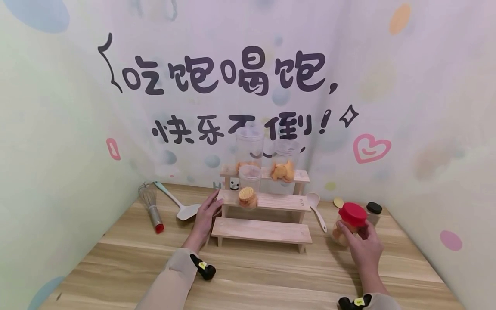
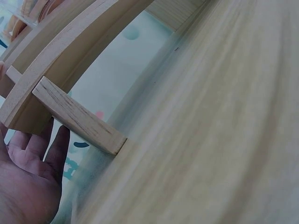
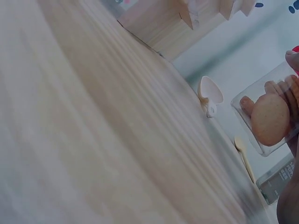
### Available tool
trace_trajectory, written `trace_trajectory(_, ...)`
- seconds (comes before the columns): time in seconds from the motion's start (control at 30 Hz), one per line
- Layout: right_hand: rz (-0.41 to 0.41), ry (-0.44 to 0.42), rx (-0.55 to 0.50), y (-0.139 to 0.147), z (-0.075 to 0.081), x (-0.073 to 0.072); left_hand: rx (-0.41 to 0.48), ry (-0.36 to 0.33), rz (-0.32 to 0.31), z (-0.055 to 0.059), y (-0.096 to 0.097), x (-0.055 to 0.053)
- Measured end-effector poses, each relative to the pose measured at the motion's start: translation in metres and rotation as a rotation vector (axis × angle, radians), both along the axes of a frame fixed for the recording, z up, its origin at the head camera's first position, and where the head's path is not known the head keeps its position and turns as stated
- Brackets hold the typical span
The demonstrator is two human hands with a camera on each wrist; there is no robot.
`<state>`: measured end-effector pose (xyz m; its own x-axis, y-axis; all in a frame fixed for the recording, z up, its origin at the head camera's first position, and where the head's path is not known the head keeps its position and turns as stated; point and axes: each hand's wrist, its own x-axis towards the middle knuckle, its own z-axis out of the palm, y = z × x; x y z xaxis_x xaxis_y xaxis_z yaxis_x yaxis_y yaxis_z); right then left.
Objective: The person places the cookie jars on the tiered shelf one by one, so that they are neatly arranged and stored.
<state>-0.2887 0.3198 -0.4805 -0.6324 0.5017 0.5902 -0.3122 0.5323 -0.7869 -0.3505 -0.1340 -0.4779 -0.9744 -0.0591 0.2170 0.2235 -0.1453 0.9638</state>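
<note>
My left hand (image 1: 203, 221) grips the left end of a three-tier wooden stand (image 1: 267, 230). In the left wrist view its fingers (image 2: 57, 151) reach up behind the end of a tier, tips partly hidden. Off to the stand's right, my right hand (image 1: 366, 249) holds a clear jar of round biscuits by its red lid (image 1: 352, 214), thumb on the near side. The right wrist view shows the jar (image 3: 268, 119) tilted, with its base above the table line. A small biscuit jar (image 1: 249, 185) stands on the middle tier; two taller clear jars (image 1: 249, 148) (image 1: 285, 161) occupy the top tier.
A whisk (image 1: 152, 206) and a white spatula (image 1: 186, 211) lie left of the stand. To its right are a white spoon (image 1: 317, 211), a small wooden spoon (image 1: 339, 202) and a black-lidded jar (image 1: 373, 208). A printed cloth wall (image 1: 248, 26) rises behind the table.
</note>
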Motion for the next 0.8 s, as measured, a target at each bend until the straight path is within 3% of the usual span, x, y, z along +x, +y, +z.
trace_trajectory(0.13,0.018,0.026,0.004,-0.007,0.003,-0.002,0.005,-0.005,0.009,0.0,0.0,0.001)
trace_trajectory(0.27,0.079,0.073,0.014,-0.026,0.017,-0.002,0.004,0.002,0.005,0.001,0.0,0.002)
trace_trajectory(0.43,0.173,0.15,0.059,-0.064,0.045,0.0,0.015,-0.007,-0.008,0.001,0.0,0.0)
trace_trajectory(0.63,0.316,0.24,0.005,-0.115,0.083,0.011,0.006,0.004,-0.004,-0.001,0.0,0.0)
trace_trajectory(0.8,0.363,0.194,-0.029,-0.139,0.092,0.009,0.014,0.014,-0.001,-0.004,0.001,-0.003)
